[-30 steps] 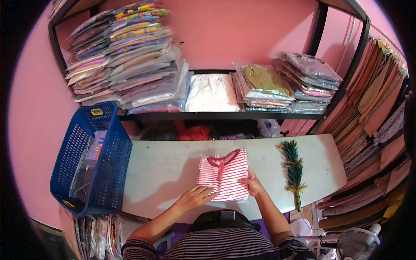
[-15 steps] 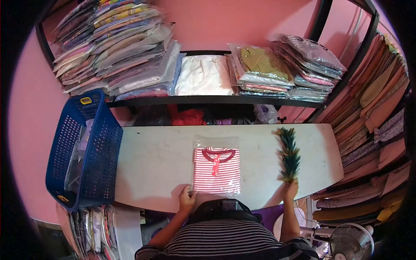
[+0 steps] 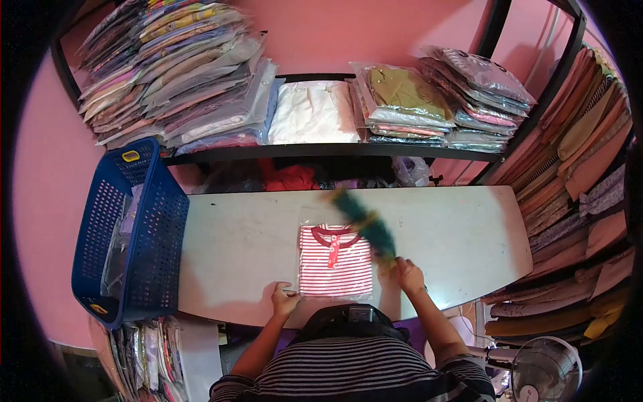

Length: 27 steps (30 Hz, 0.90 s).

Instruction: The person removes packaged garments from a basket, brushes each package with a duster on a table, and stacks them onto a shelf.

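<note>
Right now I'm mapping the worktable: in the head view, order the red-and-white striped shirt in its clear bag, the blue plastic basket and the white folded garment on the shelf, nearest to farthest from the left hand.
1. Red-and-white striped shirt in its clear bag: at the left hand, just to its right.
2. Blue plastic basket: off the table's left end.
3. White folded garment: up on the shelf behind the table.

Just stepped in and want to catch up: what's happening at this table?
A person stands at a white table. Their left hand pins the near corner of a bagged red-striped shirt, while the right hand holds a green feather duster, blurred, across the bag's right side. A blue basket sits at the left.
</note>
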Available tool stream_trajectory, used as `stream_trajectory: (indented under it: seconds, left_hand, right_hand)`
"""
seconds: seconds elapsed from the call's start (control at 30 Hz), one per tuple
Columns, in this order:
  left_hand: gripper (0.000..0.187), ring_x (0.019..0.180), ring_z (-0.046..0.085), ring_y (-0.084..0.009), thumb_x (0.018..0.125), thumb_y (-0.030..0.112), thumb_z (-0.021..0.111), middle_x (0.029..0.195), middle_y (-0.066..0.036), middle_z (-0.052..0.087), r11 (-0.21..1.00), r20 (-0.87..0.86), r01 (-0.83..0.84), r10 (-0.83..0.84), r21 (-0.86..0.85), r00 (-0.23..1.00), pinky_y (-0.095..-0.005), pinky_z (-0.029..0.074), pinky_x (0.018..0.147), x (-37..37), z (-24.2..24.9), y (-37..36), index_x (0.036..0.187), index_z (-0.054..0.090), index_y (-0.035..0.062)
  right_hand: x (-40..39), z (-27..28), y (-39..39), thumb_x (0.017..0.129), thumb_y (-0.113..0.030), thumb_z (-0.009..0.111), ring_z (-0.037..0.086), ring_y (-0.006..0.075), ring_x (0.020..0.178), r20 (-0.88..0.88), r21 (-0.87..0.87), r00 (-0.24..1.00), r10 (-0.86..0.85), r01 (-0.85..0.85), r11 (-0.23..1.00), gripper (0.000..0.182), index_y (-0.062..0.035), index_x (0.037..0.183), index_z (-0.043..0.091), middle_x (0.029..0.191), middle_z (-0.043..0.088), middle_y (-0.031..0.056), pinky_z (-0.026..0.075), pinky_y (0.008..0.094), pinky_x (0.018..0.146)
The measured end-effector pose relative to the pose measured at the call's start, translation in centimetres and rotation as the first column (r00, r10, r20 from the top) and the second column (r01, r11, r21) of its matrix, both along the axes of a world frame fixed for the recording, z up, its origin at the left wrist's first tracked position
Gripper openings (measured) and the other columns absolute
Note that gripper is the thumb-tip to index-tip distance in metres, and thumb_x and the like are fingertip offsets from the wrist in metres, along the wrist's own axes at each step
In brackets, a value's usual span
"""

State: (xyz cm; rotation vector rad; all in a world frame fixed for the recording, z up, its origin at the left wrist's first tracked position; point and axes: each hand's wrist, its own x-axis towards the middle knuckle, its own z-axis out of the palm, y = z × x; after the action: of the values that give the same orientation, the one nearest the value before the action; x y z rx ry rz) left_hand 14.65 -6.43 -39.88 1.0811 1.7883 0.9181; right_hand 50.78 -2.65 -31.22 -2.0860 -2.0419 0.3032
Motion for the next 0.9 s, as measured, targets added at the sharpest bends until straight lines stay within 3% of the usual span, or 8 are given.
stream_trajectory:
  seconds: [0.1, 0.2, 0.3, 0.43, 0.57, 0.67, 0.7, 0.9]
  left_hand:
    - [0.05, 0.062, 0.061, -0.0168, 0.056, 0.013, 0.077, 0.068, -0.011, 0.062, 0.999, -0.021, 0.029, -0.028, 0.036, 0.999, -0.0279, 0.048, 0.058, -0.1, 0.3, -0.1, 0.095, 0.048, 0.0031]
    - [0.05, 0.059, 0.06, -0.0167, 0.056, 0.015, 0.077, 0.068, -0.011, 0.062, 0.999, 0.035, 0.013, -0.015, 0.052, 0.999, -0.0274, 0.048, 0.056, 0.0, 0.2, -0.2, 0.094, 0.048, 0.0024]
    - [0.049, 0.058, 0.061, -0.0152, 0.057, 0.012, 0.077, 0.065, -0.009, 0.062, 0.996, -0.105, 0.071, -0.065, 0.051, 0.992, -0.027, 0.048, 0.054, 0.2, 1.1, 0.0, 0.094, 0.047, 0.0017]
    - [0.053, 0.057, 0.061, -0.0177, 0.058, 0.014, 0.076, 0.065, -0.008, 0.062, 0.994, -0.002, 0.097, -0.097, -0.051, 0.995, -0.0278, 0.049, 0.055, -0.1, 2.0, 0.5, 0.098, 0.045, 0.0005]
    - [0.055, 0.066, 0.061, -0.0215, 0.06, 0.018, 0.075, 0.071, -0.011, 0.062, 0.946, -0.155, 0.31, -0.322, -0.101, 0.934, -0.0303, 0.049, 0.062, -0.4, 5.5, 3.6, 0.102, 0.044, -0.0018]
    - [0.063, 0.079, 0.06, -0.0231, 0.061, 0.024, 0.074, 0.082, -0.015, 0.061, 0.936, -0.338, 0.352, -0.328, 0.01, 0.882, -0.0317, 0.047, 0.069, 0.2, 4.1, 8.1, 0.108, 0.043, -0.0042]
    - [0.064, 0.082, 0.059, -0.0229, 0.062, 0.025, 0.073, 0.085, -0.015, 0.06, 0.953, -0.257, 0.273, -0.233, 0.132, 0.938, -0.0318, 0.047, 0.07, 0.8, 3.3, 10.0, 0.109, 0.043, -0.0048]
    - [0.04, 0.066, 0.053, -0.0104, 0.07, 0.028, 0.069, 0.074, -0.003, 0.059, 0.994, 0.292, 0.001, -0.032, 0.106, 0.956, -0.0252, 0.044, 0.06, 4.2, 2.1, 18.0, 0.093, 0.055, -0.0017]
  right_hand:
    - [0.0, -0.8, 0.4, 0.075, -0.014, 0.047, 0.057, 0.0351, 0.067, -0.116, 0.162, 0.988, -0.105, 0.124, 0.979, 0.027, -0.0096, 0.101, 0.052, 0.08, 0.057, 0.015, 0.047, 0.0414, 0.054]
    - [-0.7, -0.8, -2.4, 0.073, -0.015, 0.05, 0.058, 0.0297, 0.068, -0.097, 0.188, 0.879, 0.466, -0.443, 0.876, 0.031, -0.0105, 0.104, 0.052, 0.081, 0.058, 0.0112, 0.049, 0.0386, 0.055]
    - [-2.2, 0.3, -4.3, 0.073, -0.015, 0.05, 0.059, 0.0298, 0.065, -0.013, 0.084, 0.826, 0.564, -0.561, 0.823, 0.025, -0.0105, 0.097, 0.052, 0.084, 0.058, 0.0119, 0.048, 0.0394, 0.054]
    - [0.2, -1.7, -3.3, 0.074, -0.016, 0.05, 0.058, 0.032, 0.065, -0.009, 0.042, 0.999, 0.043, -0.043, 0.998, 0.024, -0.0092, 0.098, 0.051, 0.085, 0.055, 0.0157, 0.048, 0.0416, 0.053]
    - [3.2, -2.3, -2.6, 0.074, -0.023, 0.052, 0.055, 0.0366, 0.081, -0.064, -0.081, 0.877, -0.477, 0.472, 0.878, 0.038, -0.0066, 0.108, 0.045, 0.095, 0.051, 0.0208, 0.046, 0.0445, 0.066]
    - [1.3, -0.2, -1.9, 0.072, -0.022, 0.056, 0.043, 0.0386, 0.101, 0.12, 0.507, 0.9, -0.42, 0.308, 0.805, 0.053, -0.0042, 0.119, 0.037, 0.111, 0.043, 0.0225, 0.035, 0.0466, 0.086]
    - [0.1, 0.2, -1.1, 0.07, -0.022, 0.059, 0.031, 0.0391, 0.11, 0.015, 0.398, 0.926, -0.378, 0.341, 0.851, 0.066, -0.0028, 0.126, 0.03, 0.12, 0.034, 0.0226, 0.021, 0.0472, 0.095]
    - [-6.8, -6.4, 9.4, 0.069, -0.029, 0.067, 0.052, 0.0295, 0.086, -0.682, 0.148, 0.715, -0.155, 0.343, 0.928, 0.06, 0.008, 0.11, 0.044, 0.092, 0.054, 0.0193, 0.041, 0.0393, 0.076]
